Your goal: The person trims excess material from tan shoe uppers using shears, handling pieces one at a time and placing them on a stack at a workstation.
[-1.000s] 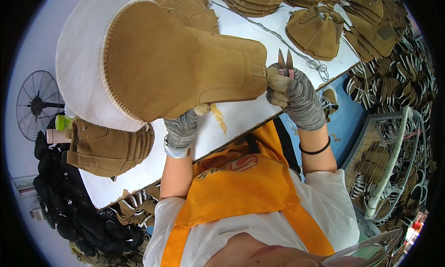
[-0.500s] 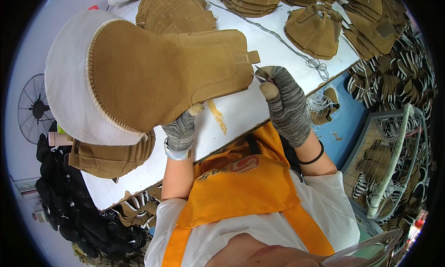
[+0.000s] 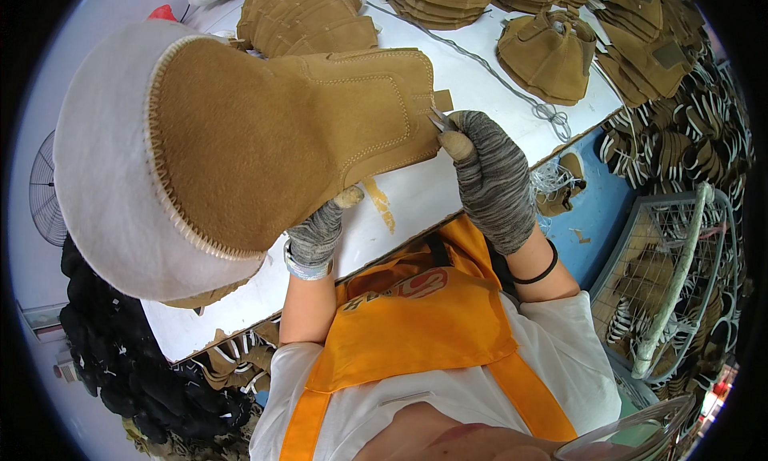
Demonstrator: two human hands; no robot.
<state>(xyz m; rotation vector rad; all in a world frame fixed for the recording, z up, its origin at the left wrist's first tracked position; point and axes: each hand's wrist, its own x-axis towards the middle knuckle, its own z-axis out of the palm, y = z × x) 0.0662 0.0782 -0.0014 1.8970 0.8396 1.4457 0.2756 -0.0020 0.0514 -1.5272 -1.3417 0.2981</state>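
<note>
While the left hand (image 3: 314, 235), in a grey knit glove, grips the underside of a tan suede boot upper (image 3: 272, 137) and holds it up close to the camera, the right hand (image 3: 490, 173), gloved the same way, is closed around a small pair of metal snips (image 3: 439, 121). The snip tips touch the upper's stitched edge, just beside a small tab that sticks out there. A white fleece lining (image 3: 100, 165) rims the wide end of the upper, well away from the right hand and above the left.

Beneath both hands lies a white worktable (image 3: 400, 213). Beyond the right hand, stacks of tan cut pieces (image 3: 552, 53) rest on the table, with a thin grey cord (image 3: 512, 85) running between them. An orange apron (image 3: 416, 325) covers the person's chest below the hands. A black band (image 3: 538, 270) circles the right wrist, and a wire rack (image 3: 680, 277) stands off to the right.
</note>
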